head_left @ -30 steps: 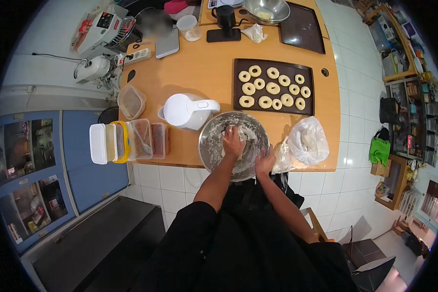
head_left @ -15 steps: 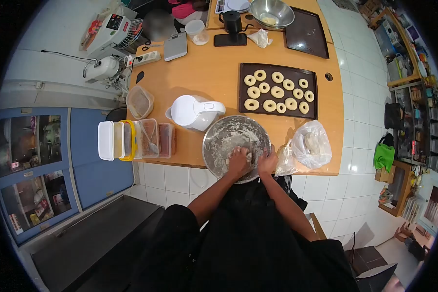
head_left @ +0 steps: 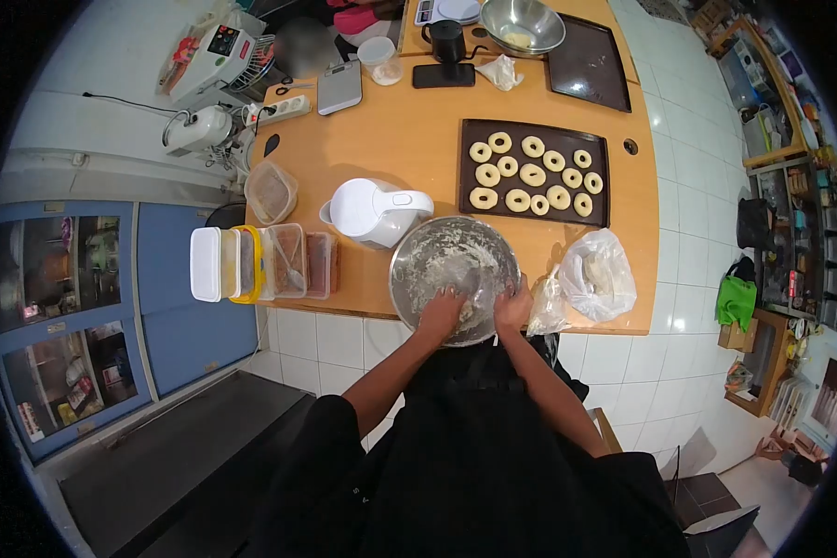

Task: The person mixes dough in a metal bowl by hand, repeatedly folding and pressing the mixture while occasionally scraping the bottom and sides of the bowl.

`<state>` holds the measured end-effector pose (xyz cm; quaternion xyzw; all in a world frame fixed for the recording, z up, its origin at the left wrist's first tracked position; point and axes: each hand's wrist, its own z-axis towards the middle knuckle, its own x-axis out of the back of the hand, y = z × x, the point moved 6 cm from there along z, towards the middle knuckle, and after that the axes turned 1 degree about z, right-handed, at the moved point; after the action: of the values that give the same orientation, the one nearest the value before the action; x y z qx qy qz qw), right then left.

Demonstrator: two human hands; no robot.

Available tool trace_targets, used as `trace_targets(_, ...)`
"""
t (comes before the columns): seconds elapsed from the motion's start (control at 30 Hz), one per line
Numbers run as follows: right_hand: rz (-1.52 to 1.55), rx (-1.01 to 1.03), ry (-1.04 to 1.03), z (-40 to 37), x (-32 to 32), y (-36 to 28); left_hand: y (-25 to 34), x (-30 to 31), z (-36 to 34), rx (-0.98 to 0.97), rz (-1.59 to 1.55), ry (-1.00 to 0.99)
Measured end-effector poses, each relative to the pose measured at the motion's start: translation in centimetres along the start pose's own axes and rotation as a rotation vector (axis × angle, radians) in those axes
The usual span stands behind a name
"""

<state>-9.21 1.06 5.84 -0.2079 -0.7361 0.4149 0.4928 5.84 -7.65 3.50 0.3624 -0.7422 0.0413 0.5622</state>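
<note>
A steel mixing bowl point(head_left: 417, 256) stands at the front edge of the table, its inside smeared with flour and wet dough. My left hand point(head_left: 442, 312) reaches into it, fingers curled at a lump of dough point(head_left: 466, 314) low in the bowl; the hand partly covers the lump. On the bowl's right side, my right hand point(head_left: 512, 307) grips the rim, thumb and fingers on either side of the wall.
Behind the bowl is a dark tray point(head_left: 474, 209) of ring-shaped dough pieces. A white electric kettle point(head_left: 367, 212) stands at the bowl's back left, plastic tubs point(head_left: 288, 260) farther left. Plastic bags point(head_left: 597, 279) lie to the right. A person point(head_left: 353, 19) is at the far side.
My left hand has shifted left and toward me inside the bowl, uncovering more of its floury bottom. My right hand stays on the rim. The view has shifted slightly.
</note>
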Motion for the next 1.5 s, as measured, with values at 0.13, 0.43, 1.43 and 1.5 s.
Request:
trace_targets(0.13, -0.045, -0.016, 0.026, -0.2, 0.2, -0.2, 1.1, -0.4, 1.8, -0.085, -0.039, -0.148)
trace_targets(0.43, 0.022, 0.01, 0.024, -0.2, 0.3, -0.6, 2.7, -0.7, 4.8, 0.254, -0.323, 0.079)
trace_targets(1.43, -0.09, -0.06, 0.06, -0.6, -0.1, 1.2, 1.3, -1.4, 3.5, 0.36, -0.128, 0.172)
trace_targets(1.5, -0.095, -0.088, 0.09, -0.7, 0.0, 1.3, 1.7, 1.2, 2.4, 0.404, -0.016, 0.178)
